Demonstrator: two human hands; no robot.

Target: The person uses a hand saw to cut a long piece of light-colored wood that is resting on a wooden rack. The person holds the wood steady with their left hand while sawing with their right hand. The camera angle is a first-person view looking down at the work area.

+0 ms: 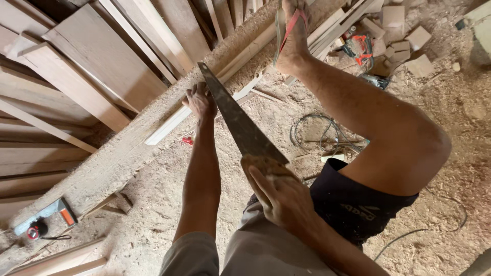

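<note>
Wooden handle of handsaw [240, 122] gripped in right hand [279, 191], blade angled down onto a pale wood strip [215, 89]. Left hand [200, 100] presses flat on the strip beside the blade. Foot [294, 30] pins it further along. Sawdust floor [440, 117], stacked planks [97, 56] left.

Handsaw [240, 122]: dark grey blade, tan wooden handle. Long strip [215, 84] under the left hand [200, 101]: pale wood. Stacked boards [97, 56]: light to reddish brown. Floor [445, 122]: beige sawdust. Shorts [353, 204]: black, grey print. Sandal strap [292, 28]: red. Square [48, 212]: grey, orange end. Tape measure [35, 230]: black and red. Coiled wire [314, 133]: grey.
</note>
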